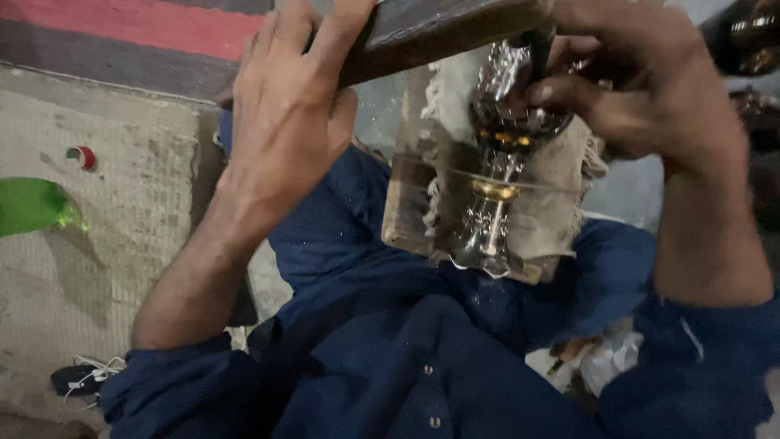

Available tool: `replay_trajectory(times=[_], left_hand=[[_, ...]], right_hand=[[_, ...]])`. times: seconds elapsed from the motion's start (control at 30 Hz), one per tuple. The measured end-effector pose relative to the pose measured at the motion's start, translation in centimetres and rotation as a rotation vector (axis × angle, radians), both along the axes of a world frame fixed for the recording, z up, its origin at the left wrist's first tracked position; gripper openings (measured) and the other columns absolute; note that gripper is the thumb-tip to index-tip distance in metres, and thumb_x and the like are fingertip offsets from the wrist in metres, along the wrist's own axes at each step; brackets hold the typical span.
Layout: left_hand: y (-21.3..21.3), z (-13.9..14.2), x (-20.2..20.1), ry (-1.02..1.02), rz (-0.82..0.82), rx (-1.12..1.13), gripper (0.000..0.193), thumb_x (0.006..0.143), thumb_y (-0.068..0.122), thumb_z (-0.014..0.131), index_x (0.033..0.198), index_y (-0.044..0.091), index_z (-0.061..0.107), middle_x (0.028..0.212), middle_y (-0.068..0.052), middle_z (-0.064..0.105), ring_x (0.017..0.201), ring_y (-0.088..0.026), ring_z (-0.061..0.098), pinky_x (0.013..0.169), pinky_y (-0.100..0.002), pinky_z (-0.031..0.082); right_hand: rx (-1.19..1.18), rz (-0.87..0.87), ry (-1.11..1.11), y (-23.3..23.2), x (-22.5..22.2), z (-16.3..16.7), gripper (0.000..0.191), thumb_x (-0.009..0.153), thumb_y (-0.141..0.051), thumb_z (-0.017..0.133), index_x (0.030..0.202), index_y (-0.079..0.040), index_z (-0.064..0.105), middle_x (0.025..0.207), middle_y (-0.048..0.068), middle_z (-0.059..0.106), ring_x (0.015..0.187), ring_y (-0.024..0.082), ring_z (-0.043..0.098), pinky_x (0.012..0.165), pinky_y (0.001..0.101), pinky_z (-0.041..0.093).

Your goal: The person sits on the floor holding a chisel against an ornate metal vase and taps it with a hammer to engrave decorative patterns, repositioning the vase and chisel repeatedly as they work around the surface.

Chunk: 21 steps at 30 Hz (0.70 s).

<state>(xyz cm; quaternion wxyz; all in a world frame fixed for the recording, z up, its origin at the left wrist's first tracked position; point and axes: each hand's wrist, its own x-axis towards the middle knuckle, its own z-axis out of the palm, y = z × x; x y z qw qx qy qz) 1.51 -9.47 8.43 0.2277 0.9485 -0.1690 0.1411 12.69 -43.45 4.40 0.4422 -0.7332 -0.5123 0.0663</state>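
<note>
My left hand (288, 106) grips a dark flat wooden block (431, 28) held up near the top of the view. My right hand (642, 77) pinches a shiny silver ornate metal piece (496, 171) with small gold beads and a thin stem. The piece lies against a worn cloth (552, 195) draped over a pale wooden board (406, 203) resting above my lap. The dark block sits just over the top of the metal piece. Blue sleeves and a blue shirt (390, 358) fill the lower view.
A pale woven mat (106, 244) covers the floor on the left, with a green plastic item (32, 203) and a small red and white object (81, 156) on it. A red and dark striped rug (130, 36) lies beyond. A black item with white cord (81, 375) sits at lower left.
</note>
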Motion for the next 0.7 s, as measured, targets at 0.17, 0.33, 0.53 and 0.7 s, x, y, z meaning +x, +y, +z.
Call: replay_trajectory(times=[0.17,0.33,0.53,0.7], left_hand=[[0.0,-0.8,0.1,0.132,-0.048,-0.469,0.059,0.094,-0.003,0.065,0.146,0.011,0.040,0.134,-0.017,0.060,0.126,-0.039,0.061,0.104,-0.045,0.054],[0.7,-1.3,0.0,-0.067,-0.036,-0.176,0.058,0.095,-0.008,0.070,0.145,0.013,0.050,0.135,-0.018,0.060,0.126,-0.041,0.059,0.107,-0.045,0.052],[2.2,-1.9,-1.4,0.126,0.090,0.110,0.076,0.081,-0.008,0.072,0.151,0.013,0.053,0.111,-0.023,0.062,0.106,-0.045,0.062,0.094,-0.053,0.050],[5.2,-5.5,-1.2,0.524,0.027,-0.217,0.067,0.088,0.007,0.070,0.150,0.010,0.045,0.131,-0.026,0.064,0.125,-0.044,0.062,0.101,-0.048,0.054]], right_hand=[[-0.032,-0.158,0.147,0.9,-2.5,1.2,0.046,0.107,0.005,0.073,0.147,-0.005,0.052,0.101,0.014,0.071,0.097,0.020,0.076,0.084,0.0307,0.066],[-0.095,-0.076,0.019,1.9,-1.1,2.4,0.051,0.094,0.002,0.079,0.140,-0.001,0.058,0.097,0.016,0.070,0.086,0.020,0.072,0.073,0.0331,0.061],[0.008,-0.058,0.129,2.0,-0.6,2.9,0.013,0.104,0.003,0.066,0.113,0.003,0.058,0.101,0.014,0.070,0.091,0.018,0.072,0.071,0.0313,0.061],[0.323,-0.392,0.486,1.4,-3.6,2.2,0.022,0.103,-0.025,0.069,0.105,-0.006,0.059,0.094,0.002,0.066,0.079,0.010,0.065,0.073,0.0256,0.059]])
